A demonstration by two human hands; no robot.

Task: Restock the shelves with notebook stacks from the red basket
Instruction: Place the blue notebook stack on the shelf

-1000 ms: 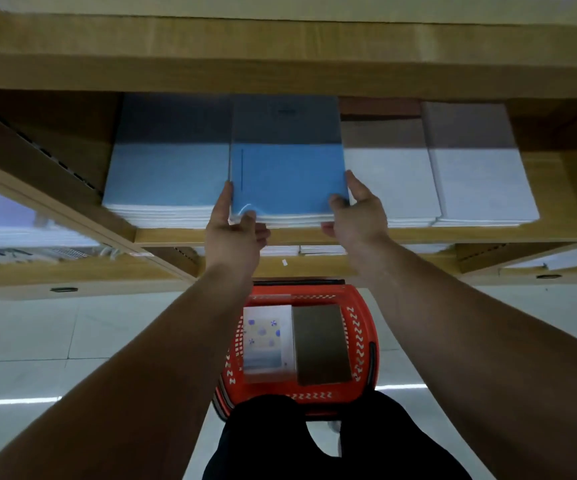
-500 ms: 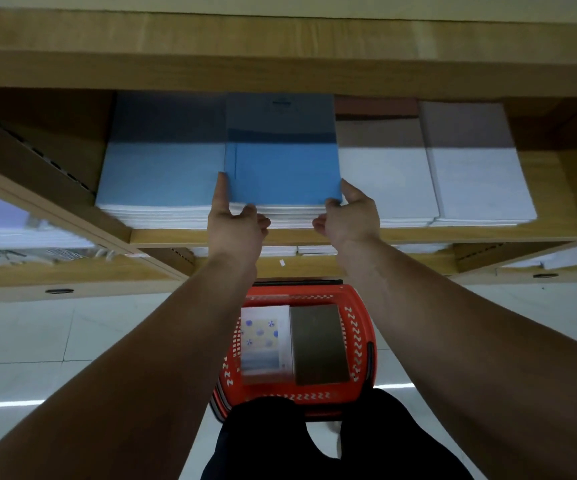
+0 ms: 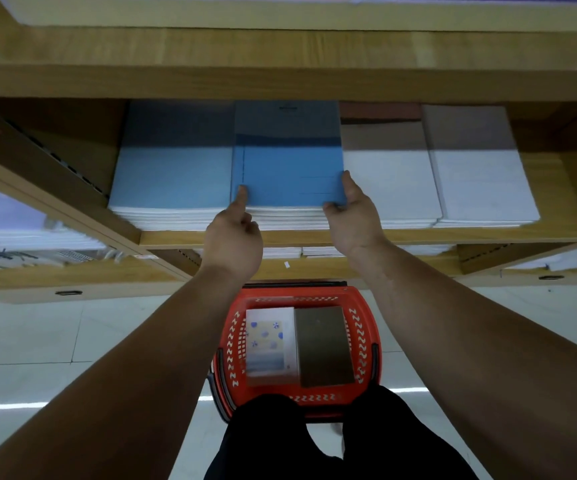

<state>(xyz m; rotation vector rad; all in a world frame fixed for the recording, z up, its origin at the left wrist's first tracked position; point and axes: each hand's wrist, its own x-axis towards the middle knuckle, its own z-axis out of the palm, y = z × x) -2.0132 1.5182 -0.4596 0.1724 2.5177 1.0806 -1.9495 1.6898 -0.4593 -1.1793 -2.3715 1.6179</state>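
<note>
A stack of blue notebooks [image 3: 287, 168] lies flat on the wooden shelf [image 3: 314, 237], between a pale blue stack [image 3: 176, 178] and a white stack [image 3: 387, 181]. My left hand [image 3: 233, 237] holds the blue stack's front left corner, forefinger on the cover and the other fingers curled at the front edge. My right hand [image 3: 352, 216] grips the front right corner, thumb along the side. Below, on the floor, stands the red basket [image 3: 366, 317] with a patterned notebook stack [image 3: 269, 344] and a brown stack [image 3: 321, 344] inside.
A second white stack [image 3: 481, 181] lies at the shelf's right. Another shelf board [image 3: 280, 77] hangs low over the stacks. A lower shelf [image 3: 349, 265] holds more white paper. Pale floor tiles [image 3: 55, 341] surround the basket, and my legs [image 3: 314, 445] stand just behind it.
The blue stack has slid further back onto the shelf. Both my hands have shifted from its sides to its front corners.
</note>
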